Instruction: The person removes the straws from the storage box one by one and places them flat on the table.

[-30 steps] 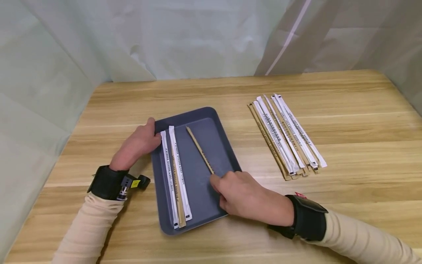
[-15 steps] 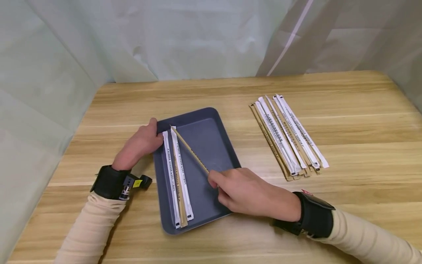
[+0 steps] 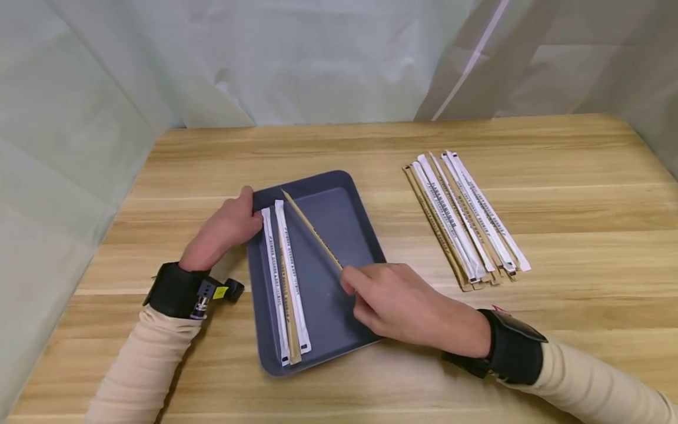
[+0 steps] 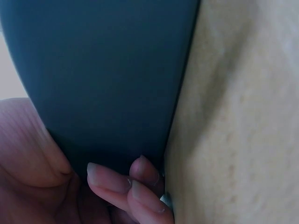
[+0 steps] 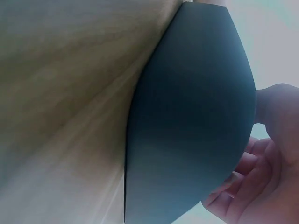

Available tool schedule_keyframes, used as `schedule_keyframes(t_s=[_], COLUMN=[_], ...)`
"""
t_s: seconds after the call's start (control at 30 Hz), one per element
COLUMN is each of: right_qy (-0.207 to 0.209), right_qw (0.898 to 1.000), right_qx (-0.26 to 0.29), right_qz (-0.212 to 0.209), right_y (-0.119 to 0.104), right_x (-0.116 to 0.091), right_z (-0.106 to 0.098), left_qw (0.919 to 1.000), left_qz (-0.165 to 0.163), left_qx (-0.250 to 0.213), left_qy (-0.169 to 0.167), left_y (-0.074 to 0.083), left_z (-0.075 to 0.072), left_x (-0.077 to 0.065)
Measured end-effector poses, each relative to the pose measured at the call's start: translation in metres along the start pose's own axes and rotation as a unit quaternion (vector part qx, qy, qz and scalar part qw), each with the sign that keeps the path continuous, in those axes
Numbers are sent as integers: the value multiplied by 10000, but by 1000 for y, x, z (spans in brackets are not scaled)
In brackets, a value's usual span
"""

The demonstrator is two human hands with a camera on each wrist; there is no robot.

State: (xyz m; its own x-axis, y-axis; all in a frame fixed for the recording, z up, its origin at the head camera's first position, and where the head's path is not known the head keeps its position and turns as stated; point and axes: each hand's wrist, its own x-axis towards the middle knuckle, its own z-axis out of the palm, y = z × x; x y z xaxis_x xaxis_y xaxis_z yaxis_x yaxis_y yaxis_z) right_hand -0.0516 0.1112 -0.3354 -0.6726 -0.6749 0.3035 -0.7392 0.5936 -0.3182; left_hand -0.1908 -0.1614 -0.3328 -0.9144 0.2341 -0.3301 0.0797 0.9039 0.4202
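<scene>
My left hand (image 3: 228, 224) grips the upper left corner of a dark grey tray (image 3: 365, 235), thumb over the rim; the left wrist view shows its fingertips (image 4: 110, 182) against the tray's outer wall. Between thumb and fingers my right hand (image 3: 408, 303) pinches the near end of a brown paper-wrapped straw (image 3: 312, 229). That straw slants over the tray, its far tip overlapping the back wall in the head view. Along the tray's left side lie two white paper-wrapped straws (image 3: 293, 277) with a brown wrapped straw (image 3: 292, 330) between them.
To the right of the tray, a loose row of several white and brown wrapped straws (image 3: 461, 218) lies slanted on the wooden table (image 3: 582, 235). Pale sheeting (image 3: 318, 65) hangs behind the table and at its sides.
The held straw's far tip has swung left over the white straws, then edged slightly right and farther back. My right hand has shifted slightly right; my left hand keeps its grip.
</scene>
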Motion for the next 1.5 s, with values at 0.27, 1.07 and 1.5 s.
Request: schedule_keyframes(t_s=[0.27, 1.07, 1.5], right_qy=[215, 755, 714], right_qw=[9998, 9969, 9964], right_qx=[28, 83, -123], right_qz=[29, 226, 440], right_y=[5, 25, 35], right_x=[-9, -40, -49], right_z=[-4, -18, -26], left_qw=[10000, 10000, 10000], left_qz=[-3, 2, -42], left_qx=[51, 59, 73], left_qy=[-35, -27, 3], left_y=[0, -2, -1], left_z=[-1, 0, 0], left_x=[1, 3, 3])
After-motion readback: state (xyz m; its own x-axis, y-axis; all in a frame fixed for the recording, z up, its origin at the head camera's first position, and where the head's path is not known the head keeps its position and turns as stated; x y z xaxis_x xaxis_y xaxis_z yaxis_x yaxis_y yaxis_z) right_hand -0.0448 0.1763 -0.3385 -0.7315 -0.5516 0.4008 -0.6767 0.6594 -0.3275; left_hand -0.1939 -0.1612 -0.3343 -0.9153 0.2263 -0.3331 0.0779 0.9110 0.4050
